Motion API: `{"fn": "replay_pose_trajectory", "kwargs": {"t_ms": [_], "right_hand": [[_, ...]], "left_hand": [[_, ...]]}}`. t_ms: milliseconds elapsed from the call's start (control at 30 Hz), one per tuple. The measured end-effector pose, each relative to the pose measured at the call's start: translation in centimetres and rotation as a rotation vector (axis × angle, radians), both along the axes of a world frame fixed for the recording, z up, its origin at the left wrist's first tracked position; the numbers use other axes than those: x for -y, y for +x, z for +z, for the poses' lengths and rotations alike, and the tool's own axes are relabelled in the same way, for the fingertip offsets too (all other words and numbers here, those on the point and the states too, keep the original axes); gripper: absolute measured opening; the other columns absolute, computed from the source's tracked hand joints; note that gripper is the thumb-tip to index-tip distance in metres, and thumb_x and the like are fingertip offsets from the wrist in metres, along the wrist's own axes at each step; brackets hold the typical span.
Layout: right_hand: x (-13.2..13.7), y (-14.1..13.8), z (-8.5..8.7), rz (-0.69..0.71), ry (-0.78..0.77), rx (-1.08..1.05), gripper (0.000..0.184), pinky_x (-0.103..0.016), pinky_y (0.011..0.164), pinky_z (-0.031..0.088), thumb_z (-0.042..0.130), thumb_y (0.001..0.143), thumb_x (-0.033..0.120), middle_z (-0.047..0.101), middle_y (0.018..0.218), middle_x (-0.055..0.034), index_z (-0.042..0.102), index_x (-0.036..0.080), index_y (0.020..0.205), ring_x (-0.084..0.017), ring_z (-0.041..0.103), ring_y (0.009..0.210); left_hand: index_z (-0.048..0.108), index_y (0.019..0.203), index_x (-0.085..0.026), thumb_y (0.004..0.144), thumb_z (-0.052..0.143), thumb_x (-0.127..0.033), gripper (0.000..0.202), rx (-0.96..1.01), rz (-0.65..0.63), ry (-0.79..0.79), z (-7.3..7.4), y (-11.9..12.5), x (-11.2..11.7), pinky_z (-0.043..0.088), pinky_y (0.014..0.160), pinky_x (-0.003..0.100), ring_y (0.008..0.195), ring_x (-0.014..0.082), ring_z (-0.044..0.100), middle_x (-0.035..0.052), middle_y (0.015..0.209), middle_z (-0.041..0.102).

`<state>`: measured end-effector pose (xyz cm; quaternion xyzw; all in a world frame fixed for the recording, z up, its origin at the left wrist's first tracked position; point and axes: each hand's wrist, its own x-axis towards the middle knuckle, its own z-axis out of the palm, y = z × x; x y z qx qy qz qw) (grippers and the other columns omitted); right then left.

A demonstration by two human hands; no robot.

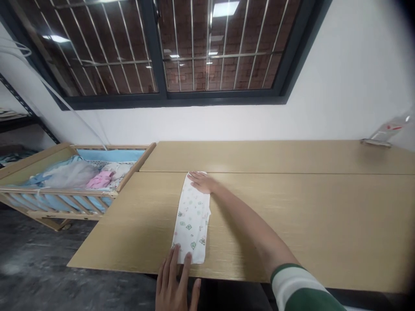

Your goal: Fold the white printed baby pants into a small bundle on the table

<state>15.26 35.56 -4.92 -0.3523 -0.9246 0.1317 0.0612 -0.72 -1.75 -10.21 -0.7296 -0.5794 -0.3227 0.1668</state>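
Note:
A white cloth (191, 216) with a small green and pink print lies folded into a long narrow strip on the wooden table (292, 220). My right hand (202, 182) rests flat on its far end, fingers stretched toward the left. At the near end, close to the table's front edge, my left hand (173, 278) has its fingers spread, with the fingertips on or just over the cloth's lower left corner. Neither hand grips the cloth.
Left of the table stands a wooden crib (94, 203) with blue lining, holding a pink cloth (101, 179) and other fabrics. A clear plastic bag (389, 131) is at the far right. Behind the table are a white wall and a barred window (223, 56).

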Motion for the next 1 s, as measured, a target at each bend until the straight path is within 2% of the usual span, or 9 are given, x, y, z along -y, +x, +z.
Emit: {"fn": "replay_pose_trajectory", "kwargs": {"t_ms": [267,433,533,600,667,733,800,900,1000], "right_hand": [[0.0,1.6,0.2,0.032,0.036,0.028,0.065,-0.045,0.128,0.013,0.02,0.105,0.053,0.018,0.169,-0.0045,0.027,0.022,0.162,-0.024,0.015,0.157],[0.7,3.6,1.7,-0.021,0.092,0.031,0.062,-0.047,0.127,0.013,0.026,0.105,0.047,0.027,0.167,-0.007,0.034,0.019,0.159,-0.025,0.022,0.155],[2.3,4.4,3.0,-0.05,0.166,-0.031,0.061,-0.05,0.127,0.011,0.034,0.103,0.04,0.027,0.167,-0.0107,0.034,0.016,0.158,-0.028,0.02,0.155],[4.5,4.9,4.0,-0.065,0.2,-0.092,0.059,-0.052,0.126,0.014,0.039,0.102,0.037,0.028,0.166,-0.0148,0.037,0.014,0.156,-0.031,0.022,0.154],[7.6,5.6,4.9,-0.102,0.199,-0.15,0.053,-0.054,0.122,0.024,0.044,0.101,0.034,0.038,0.159,-0.0188,0.047,0.013,0.15,-0.034,0.034,0.147],[11.7,6.5,5.7,-0.118,0.139,-0.21,0.042,-0.052,0.112,0.039,0.044,0.102,0.033,0.056,0.14,-0.0185,0.06,0.015,0.137,-0.033,0.052,0.13],[16.1,7.5,6.4,-0.064,0.03,-0.278,0.036,-0.046,0.101,0.048,0.043,0.104,0.034,0.066,0.122,-0.0145,0.068,0.018,0.125,-0.028,0.061,0.113],[22.1,8.9,6.9,0.0,-0.128,-0.347,0.035,-0.04,0.095,0.052,0.046,0.104,0.039,0.07,0.113,-0.01,0.069,0.021,0.123,-0.024,0.065,0.105],[26.3,9.9,6.7,0.019,-0.205,-0.367,0.035,-0.041,0.101,0.05,0.055,0.1,0.042,0.07,0.119,-0.0095,0.069,0.023,0.127,-0.025,0.064,0.112]], "left_hand": [[0.05,0.148,-0.024,0.093,0.063,-0.037,0.059,0.01,-0.03,0.009,-0.2,1.8,-0.1,0.046,0.106,0.051,0.135,0.0354,0.052,0.0158,0.155,0.048],[0.047,0.151,-0.02,0.092,0.062,-0.035,0.063,-0.122,-0.086,-0.003,1.3,3.1,-0.8,0.053,0.098,0.05,0.133,0.0365,0.053,0.0187,0.155,0.047],[0.045,0.151,-0.019,0.093,0.061,-0.037,0.063,-0.132,-0.124,-0.015,2.2,3.2,-1.2,0.055,0.095,0.051,0.131,0.0367,0.055,0.0197,0.152,0.049],[0.046,0.15,-0.017,0.095,0.059,-0.037,0.06,-0.086,-0.156,-0.028,2.5,2.8,-1.5,0.055,0.096,0.051,0.13,0.0353,0.056,0.0195,0.149,0.053],[0.048,0.147,-0.016,0.096,0.056,-0.033,0.054,-0.026,-0.198,-0.047,2.6,2.2,-1.7,0.055,0.099,0.049,0.13,0.0323,0.057,0.0181,0.144,0.058],[0.051,0.143,-0.017,0.098,0.053,-0.026,0.046,0.023,-0.243,-0.074,2.6,1.4,-2.0,0.054,0.102,0.047,0.129,0.0288,0.058,0.0154,0.14,0.062],[0.054,0.139,-0.02,0.099,0.051,-0.022,0.04,0.054,-0.289,-0.097,2.8,0.7,-2.2,0.054,0.102,0.044,0.127,0.0259,0.059,0.0123,0.137,0.064],[0.056,0.136,-0.022,0.099,0.051,-0.021,0.038,0.08,-0.322,-0.128,3.0,0.2,-2.2,0.055,0.102,0.044,0.126,0.025,0.06,0.0102,0.135,0.065],[0.058,0.134,-0.023,0.099,0.052,-0.023,0.036,0.096,-0.326,-0.152,3.1,0.1,-2.2,0.055,0.102,0.045,0.126,0.0263,0.061,0.0104,0.135,0.065]]}}
